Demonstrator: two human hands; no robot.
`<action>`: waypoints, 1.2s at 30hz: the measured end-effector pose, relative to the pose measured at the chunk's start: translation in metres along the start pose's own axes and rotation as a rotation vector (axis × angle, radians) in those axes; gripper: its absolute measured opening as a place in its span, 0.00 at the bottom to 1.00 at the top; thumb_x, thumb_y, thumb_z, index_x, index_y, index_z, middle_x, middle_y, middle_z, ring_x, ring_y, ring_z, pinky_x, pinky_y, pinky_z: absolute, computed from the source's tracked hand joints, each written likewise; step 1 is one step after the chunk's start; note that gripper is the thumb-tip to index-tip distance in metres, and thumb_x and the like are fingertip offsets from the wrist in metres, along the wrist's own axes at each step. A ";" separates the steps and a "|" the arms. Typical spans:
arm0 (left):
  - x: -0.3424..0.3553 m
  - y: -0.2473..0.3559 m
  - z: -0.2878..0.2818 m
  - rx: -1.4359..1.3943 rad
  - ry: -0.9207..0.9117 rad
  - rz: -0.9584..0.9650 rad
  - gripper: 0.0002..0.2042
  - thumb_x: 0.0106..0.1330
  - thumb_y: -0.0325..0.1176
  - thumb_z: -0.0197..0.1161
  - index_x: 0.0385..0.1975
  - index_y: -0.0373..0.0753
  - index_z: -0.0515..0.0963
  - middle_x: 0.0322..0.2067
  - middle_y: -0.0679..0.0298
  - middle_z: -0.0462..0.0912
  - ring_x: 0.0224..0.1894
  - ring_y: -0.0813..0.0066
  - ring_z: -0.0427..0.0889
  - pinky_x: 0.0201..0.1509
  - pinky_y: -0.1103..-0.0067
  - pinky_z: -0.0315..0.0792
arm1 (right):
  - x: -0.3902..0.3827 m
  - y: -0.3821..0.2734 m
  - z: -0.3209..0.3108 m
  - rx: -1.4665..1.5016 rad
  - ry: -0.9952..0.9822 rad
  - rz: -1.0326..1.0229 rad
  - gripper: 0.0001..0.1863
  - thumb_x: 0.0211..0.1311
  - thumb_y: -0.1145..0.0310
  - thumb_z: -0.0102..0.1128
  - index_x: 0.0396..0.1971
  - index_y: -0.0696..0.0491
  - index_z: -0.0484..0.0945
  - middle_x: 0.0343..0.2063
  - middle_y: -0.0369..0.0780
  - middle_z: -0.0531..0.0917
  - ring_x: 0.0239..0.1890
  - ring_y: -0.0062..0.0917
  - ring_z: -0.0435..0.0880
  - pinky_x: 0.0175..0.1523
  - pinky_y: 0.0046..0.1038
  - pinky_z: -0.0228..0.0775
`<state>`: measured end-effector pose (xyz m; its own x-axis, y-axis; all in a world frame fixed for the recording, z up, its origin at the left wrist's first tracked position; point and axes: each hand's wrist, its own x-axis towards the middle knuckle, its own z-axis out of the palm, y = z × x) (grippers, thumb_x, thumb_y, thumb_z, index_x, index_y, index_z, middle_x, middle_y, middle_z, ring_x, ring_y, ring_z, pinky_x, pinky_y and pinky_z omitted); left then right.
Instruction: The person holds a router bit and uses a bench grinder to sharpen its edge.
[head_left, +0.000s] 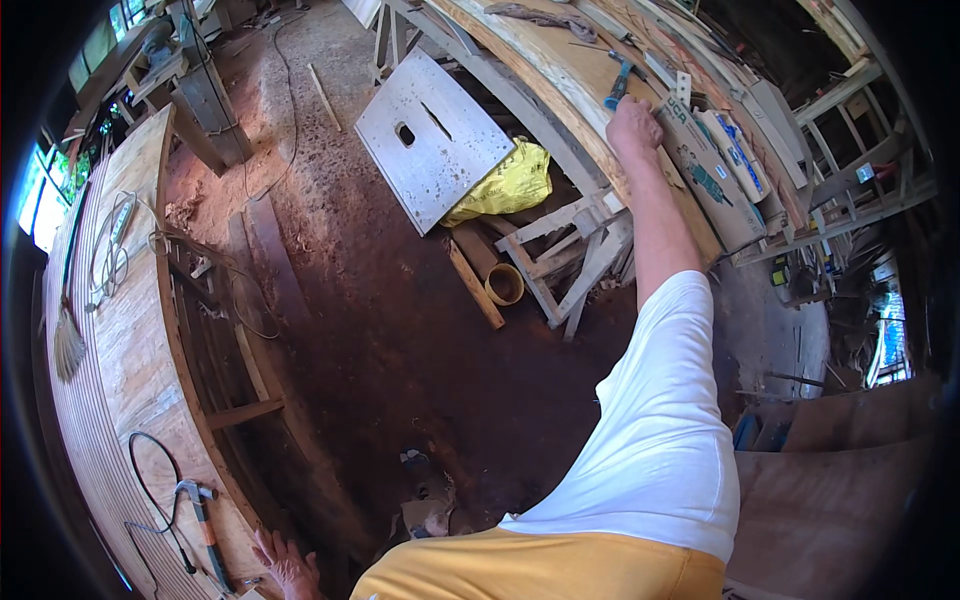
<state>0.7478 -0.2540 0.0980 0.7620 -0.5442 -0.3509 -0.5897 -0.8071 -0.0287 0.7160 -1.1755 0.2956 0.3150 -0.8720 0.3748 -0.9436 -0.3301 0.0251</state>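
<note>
My left hand (287,567) is at the bottom edge of the view, fingers apart and holding nothing, beside the edge of the long plywood board. Near it on that board lies a claw hammer (207,533) with an orange and black handle, next to a black cord (170,500). My right arm stretches forward to the far workbench. There my right hand (636,127) has its fingers curled; what they hold, if anything, is hidden. Just beyond the fingers is a blue and black tool (622,82). A cardboard box (705,175) printed with a power tool lies right beside the hand.
A speckled white board (435,135) with cut slots leans on the bench, above yellow sheeting (505,185). On the reddish floor lie a tube (503,285) and a wood strip (325,97). A brush (68,345) and a power strip (123,218) rest at left.
</note>
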 end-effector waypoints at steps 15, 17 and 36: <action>0.007 0.009 -0.005 0.007 0.018 -0.024 0.27 0.46 0.45 0.69 0.44 0.31 0.79 0.65 0.43 0.64 0.77 0.40 0.41 0.77 0.44 0.31 | 0.034 -0.004 -0.012 -0.027 -0.311 0.112 0.22 0.68 0.63 0.47 0.56 0.55 0.80 0.61 0.46 0.78 0.64 0.39 0.77 0.64 0.41 0.69; 0.002 0.007 -0.005 -0.009 0.012 -0.048 0.27 0.47 0.44 0.69 0.44 0.30 0.79 0.65 0.43 0.64 0.77 0.41 0.41 0.77 0.44 0.31 | 0.035 -0.009 -0.011 -0.013 -0.302 0.130 0.23 0.68 0.64 0.47 0.57 0.56 0.78 0.61 0.47 0.78 0.64 0.40 0.77 0.64 0.41 0.69; 0.006 0.008 -0.004 -0.004 0.006 -0.073 0.25 0.53 0.41 0.65 0.48 0.29 0.78 0.64 0.46 0.67 0.77 0.43 0.41 0.77 0.44 0.31 | 0.033 -0.003 0.002 -0.076 -0.271 0.154 0.23 0.69 0.65 0.48 0.62 0.56 0.73 0.58 0.47 0.80 0.62 0.38 0.79 0.61 0.41 0.72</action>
<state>0.7485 -0.2647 0.1000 0.8045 -0.4851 -0.3428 -0.5312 -0.8458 -0.0500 0.7298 -1.2043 0.3061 0.1742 -0.9774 0.1195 -0.9839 -0.1679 0.0607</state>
